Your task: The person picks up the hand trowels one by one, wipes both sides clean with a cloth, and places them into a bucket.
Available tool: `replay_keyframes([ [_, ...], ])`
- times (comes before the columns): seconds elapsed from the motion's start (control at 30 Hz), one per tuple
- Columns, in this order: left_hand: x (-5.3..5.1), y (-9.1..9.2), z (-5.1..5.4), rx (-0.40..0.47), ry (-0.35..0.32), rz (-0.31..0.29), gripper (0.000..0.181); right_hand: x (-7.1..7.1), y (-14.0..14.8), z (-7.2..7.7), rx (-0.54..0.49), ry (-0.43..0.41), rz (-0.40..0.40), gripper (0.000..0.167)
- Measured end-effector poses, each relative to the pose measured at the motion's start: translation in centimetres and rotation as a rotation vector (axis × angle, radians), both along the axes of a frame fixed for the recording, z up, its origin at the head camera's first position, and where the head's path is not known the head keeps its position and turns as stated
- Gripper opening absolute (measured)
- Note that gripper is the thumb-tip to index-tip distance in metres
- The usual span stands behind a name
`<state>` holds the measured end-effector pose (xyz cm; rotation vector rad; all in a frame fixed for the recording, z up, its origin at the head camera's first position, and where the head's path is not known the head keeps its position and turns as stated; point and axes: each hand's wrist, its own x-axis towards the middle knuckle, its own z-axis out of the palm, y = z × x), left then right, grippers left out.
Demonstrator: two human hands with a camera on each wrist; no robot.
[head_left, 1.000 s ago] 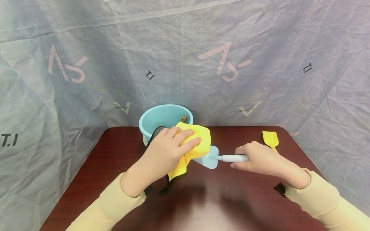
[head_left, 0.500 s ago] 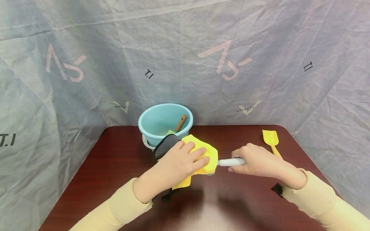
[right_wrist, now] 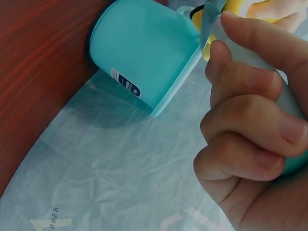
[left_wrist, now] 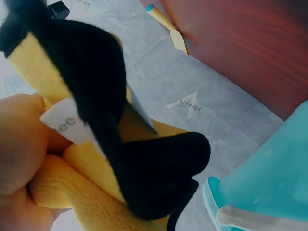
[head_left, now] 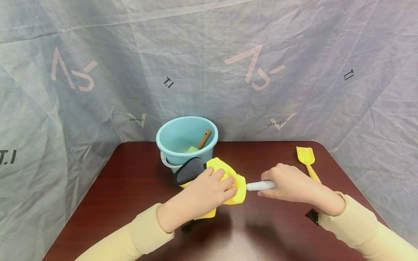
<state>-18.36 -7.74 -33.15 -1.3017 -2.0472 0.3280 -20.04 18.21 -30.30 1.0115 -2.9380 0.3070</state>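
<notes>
My left hand [head_left: 209, 190] holds a yellow cloth [head_left: 219, 165] with black edging, wrapped over the blade of a small hand trowel. Only the trowel's pale handle [head_left: 261, 185] shows in the head view; the cloth hides the blade. Curled round that handle is my right hand [head_left: 289, 181], its fingers [right_wrist: 248, 120] plain in the right wrist view. Cloth and trowel are held above the table, in front of a light blue bucket [head_left: 205, 156]. A white tag [left_wrist: 67, 122] hangs from the cloth in the left wrist view.
Inside the bucket leans a tool with a brown handle [head_left: 204, 139]; its green end is partly hidden. A yellow toy shovel [head_left: 306, 156] lies at the back right of the dark red table [head_left: 130, 174]. Grey printed fabric [head_left: 202, 72] hangs behind.
My left hand has come down and to the right, drawing the cloth over the trowel blade, which showed before. My right hand has shifted slightly left and down. More of the bucket shows.
</notes>
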Motion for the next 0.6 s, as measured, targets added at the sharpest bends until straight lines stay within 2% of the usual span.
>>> replay_keyframes([
  [0.3, 0.54, 0.25, -0.39, -0.082, -0.002, 0.096, 0.026, 0.23, -0.11, -0.18, 0.01, 0.024, 0.008, 0.025],
  [0.6, 0.97, -0.15, -0.4, -0.117, 0.025, 0.132, 0.024, 0.26, 0.01, -0.33, 0.0, 0.018, 0.02, 0.023],
])
